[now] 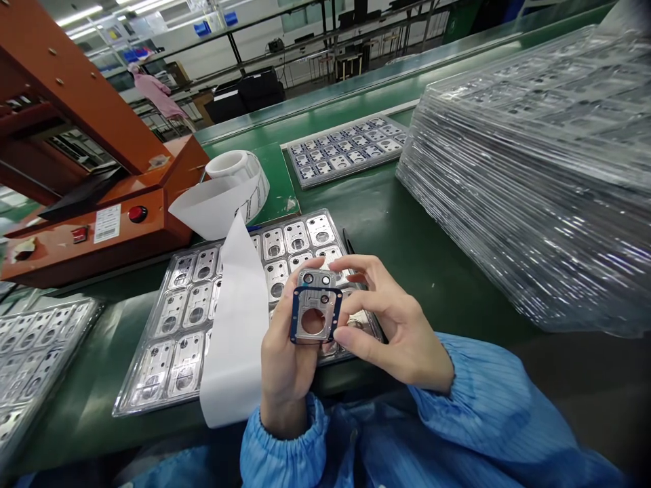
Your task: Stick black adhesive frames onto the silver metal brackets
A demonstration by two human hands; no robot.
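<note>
My left hand point(285, 359) grips a small silver metal plate point(314, 318) with a round hole, holding it upright over the tray. A dark blue frame-shaped film sits on the plate's face. My right hand point(391, 325) pinches the plate's right edge, thumb low and fingers curled over its top. Beneath both hands lies a clear plastic tray point(152, 386) filled with several similar metal plates. A white paper strip point(234, 325) from a label roll point(237, 169) drapes across that tray, just left of my left hand.
An orange machine point(102, 203) with a red button stands at the left. A tall stack of clear trays point(534, 190) fills the right side. Another filled tray point(346, 149) lies farther back, and one more point(35, 346) at the left edge. A person in pink point(157, 91) works far behind.
</note>
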